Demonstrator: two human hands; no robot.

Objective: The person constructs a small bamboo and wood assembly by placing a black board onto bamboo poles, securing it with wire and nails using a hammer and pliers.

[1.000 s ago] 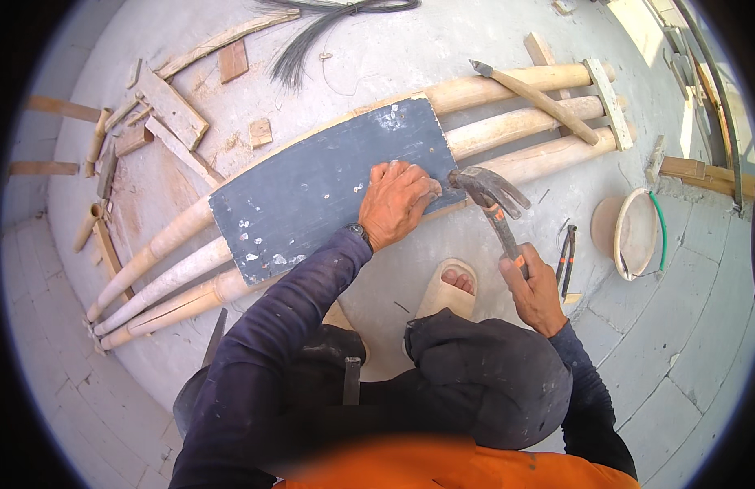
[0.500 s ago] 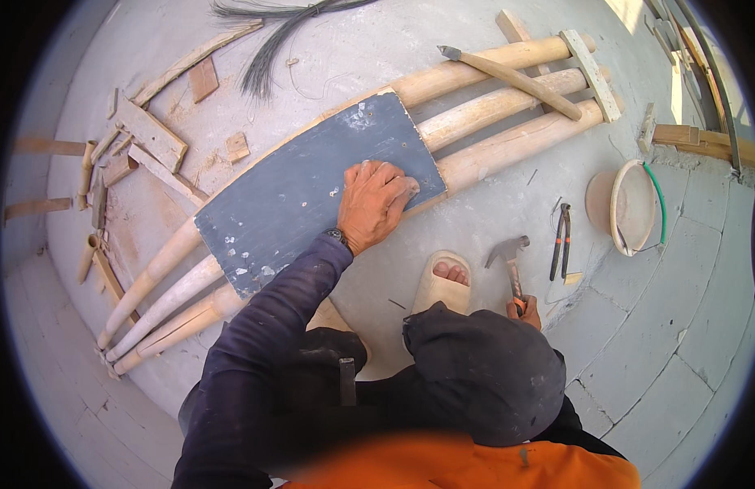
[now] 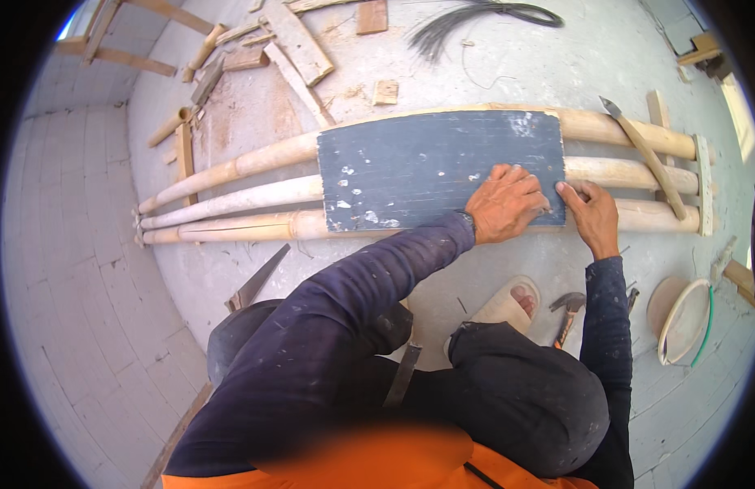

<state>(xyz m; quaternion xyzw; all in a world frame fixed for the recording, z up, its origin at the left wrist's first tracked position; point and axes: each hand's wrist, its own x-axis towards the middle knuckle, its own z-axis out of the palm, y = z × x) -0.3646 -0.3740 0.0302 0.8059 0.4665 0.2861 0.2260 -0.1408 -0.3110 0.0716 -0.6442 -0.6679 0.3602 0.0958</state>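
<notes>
A dark blue-grey painted board [image 3: 426, 163] lies across three bamboo poles [image 3: 239, 198]. My left hand [image 3: 506, 205] rests on its right part with the fingers curled in; whatever they may hold is hidden. Against the board's right edge, my right hand [image 3: 597, 218] pinches with its thumb and bent fingers. The claw hammer [image 3: 566, 314] lies on the floor beside my right forearm, its handle partly hidden. On the right ends of the poles rests a long wooden-handled tool with a pointed metal tip [image 3: 650, 159].
A pale wooden crosspiece [image 3: 703, 186] joins the poles at the right. Beyond the board lie wood offcuts [image 3: 300, 41] and a bundle of dark wire [image 3: 483, 20]. A bucket [image 3: 683, 322] stands at the right. A saw blade [image 3: 261, 277] shows beside my left knee.
My right hand has let go of the hammer, now on the floor, and moved up to the board's right edge. My left hand stays on the board. The view has turned.
</notes>
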